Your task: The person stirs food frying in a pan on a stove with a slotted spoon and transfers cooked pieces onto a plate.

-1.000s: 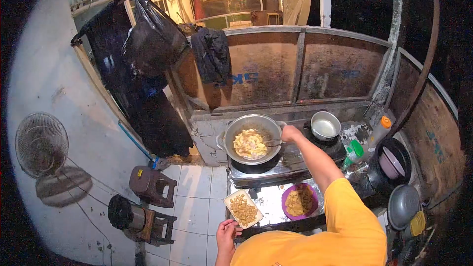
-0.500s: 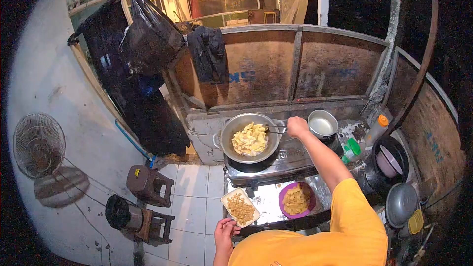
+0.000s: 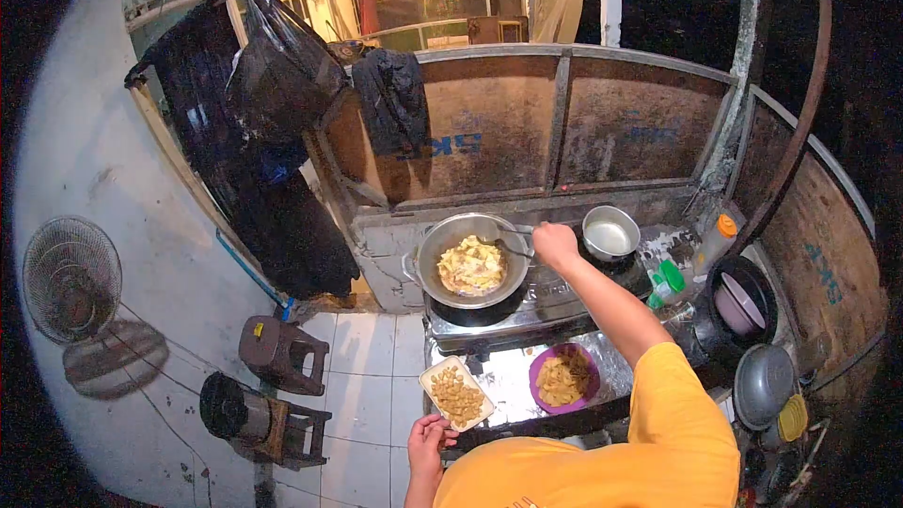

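Right then: right hand (image 3: 555,246) closed round the handle end of a utensil (image 3: 513,249), just off the right side of a wide wok (image 3: 430,263). Food pieces (image 3: 470,268), pale yellow, lie in the middle of the wok, left of the grip and slightly nearer the body. Utensil's long axis runs leftward from the fist, over the wok's right rim, its far end among the pieces. The right hand is clearly nearer to the wok; the left hand (image 3: 428,442) sits low, well apart from it, on the body side.

Left hand: fingers curled at the near edge of a pale tray (image 3: 484,413) of small brownish chunks. Whether it grips the tray or only rests against it, cannot tell. Tray's long axis slants from far left to near right. Purple bowl (image 3: 557,409) to the tray's right, with more pieces inside. Small pot (image 3: 609,233) just beyond the right hand, to its right.

Hard to make out: utensil's working end, partly lost in the food, so its shape is uncertain. Right palm and fingertips hidden by the back of the hand. Burner under the wok mostly covered; flame not visible. Small pot's contents unclear.
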`<state>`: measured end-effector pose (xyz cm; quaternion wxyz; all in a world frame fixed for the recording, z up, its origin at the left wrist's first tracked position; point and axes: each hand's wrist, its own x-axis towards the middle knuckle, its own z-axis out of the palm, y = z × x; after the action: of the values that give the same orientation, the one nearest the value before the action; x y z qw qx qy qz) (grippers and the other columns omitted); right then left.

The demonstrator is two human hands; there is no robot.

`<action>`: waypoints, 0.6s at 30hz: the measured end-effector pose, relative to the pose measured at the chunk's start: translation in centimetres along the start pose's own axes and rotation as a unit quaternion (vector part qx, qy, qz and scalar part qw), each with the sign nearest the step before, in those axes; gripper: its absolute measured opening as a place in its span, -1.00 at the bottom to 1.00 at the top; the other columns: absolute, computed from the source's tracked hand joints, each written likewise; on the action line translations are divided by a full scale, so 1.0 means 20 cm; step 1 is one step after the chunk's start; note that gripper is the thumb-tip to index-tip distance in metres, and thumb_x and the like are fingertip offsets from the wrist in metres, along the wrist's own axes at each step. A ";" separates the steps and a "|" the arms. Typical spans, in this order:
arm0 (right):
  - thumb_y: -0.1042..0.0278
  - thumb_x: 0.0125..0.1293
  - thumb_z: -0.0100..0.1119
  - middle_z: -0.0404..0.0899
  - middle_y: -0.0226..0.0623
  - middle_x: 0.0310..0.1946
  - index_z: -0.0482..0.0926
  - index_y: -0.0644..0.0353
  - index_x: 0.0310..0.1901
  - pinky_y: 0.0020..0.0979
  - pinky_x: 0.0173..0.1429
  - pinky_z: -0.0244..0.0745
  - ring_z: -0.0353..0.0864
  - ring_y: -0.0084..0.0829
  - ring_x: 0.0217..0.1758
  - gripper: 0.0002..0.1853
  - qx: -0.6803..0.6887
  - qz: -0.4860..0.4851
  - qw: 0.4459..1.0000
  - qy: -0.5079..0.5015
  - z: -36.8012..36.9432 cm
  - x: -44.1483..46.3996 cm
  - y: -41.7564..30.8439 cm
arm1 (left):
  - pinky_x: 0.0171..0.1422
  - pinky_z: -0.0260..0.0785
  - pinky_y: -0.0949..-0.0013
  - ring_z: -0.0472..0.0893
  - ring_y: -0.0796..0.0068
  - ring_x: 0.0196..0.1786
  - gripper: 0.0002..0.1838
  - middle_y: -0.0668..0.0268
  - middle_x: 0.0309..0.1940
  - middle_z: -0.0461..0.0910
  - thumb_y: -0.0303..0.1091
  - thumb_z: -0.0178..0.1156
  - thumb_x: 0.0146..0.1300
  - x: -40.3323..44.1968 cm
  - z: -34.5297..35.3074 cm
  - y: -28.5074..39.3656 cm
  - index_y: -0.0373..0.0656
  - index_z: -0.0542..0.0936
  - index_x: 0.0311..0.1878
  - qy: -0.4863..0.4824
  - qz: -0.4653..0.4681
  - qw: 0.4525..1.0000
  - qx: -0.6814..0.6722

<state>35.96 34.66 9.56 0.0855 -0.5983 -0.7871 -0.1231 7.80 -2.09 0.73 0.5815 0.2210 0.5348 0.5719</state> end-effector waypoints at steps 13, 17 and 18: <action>0.36 0.01 0.15 0.66 -0.11 -0.37 0.69 0.18 -0.43 -0.19 -0.20 0.59 0.69 -0.17 -0.28 -0.84 -0.008 -0.012 0.998 -0.064 0.06 0.00 -0.07 | -0.23 0.49 0.38 0.62 0.35 -0.27 -0.73 0.16 -0.16 0.53 -0.42 0.01 0.32 -0.02 -0.01 0.00 -0.26 0.35 0.06 0.008 -0.002 1.000 -0.003; 0.34 0.04 0.15 0.67 -0.13 -0.39 0.69 0.17 -0.41 -0.20 -0.22 0.59 0.69 -0.20 -0.29 -0.84 0.018 0.009 0.998 -0.065 -0.05 0.05 -0.07 | -0.27 0.48 0.44 0.62 0.39 -0.30 -0.76 0.18 -0.20 0.57 -0.45 0.02 0.33 -0.02 -0.01 0.02 -0.25 0.37 0.03 0.021 -0.003 1.000 -0.023; 0.33 0.05 0.14 0.67 -0.13 -0.40 0.69 0.18 -0.40 -0.20 -0.23 0.60 0.69 -0.20 -0.30 -0.82 0.013 -0.004 0.998 -0.063 -0.07 0.05 -0.06 | -0.28 0.48 0.45 0.62 0.39 -0.31 -0.76 0.18 -0.20 0.56 -0.44 0.03 0.32 -0.02 -0.01 0.02 -0.25 0.37 0.03 0.025 -0.002 0.999 -0.022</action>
<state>34.46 34.93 11.10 0.0434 -0.6001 -0.7952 -0.0753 7.57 -2.46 1.16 0.5739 0.1924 0.5367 0.5879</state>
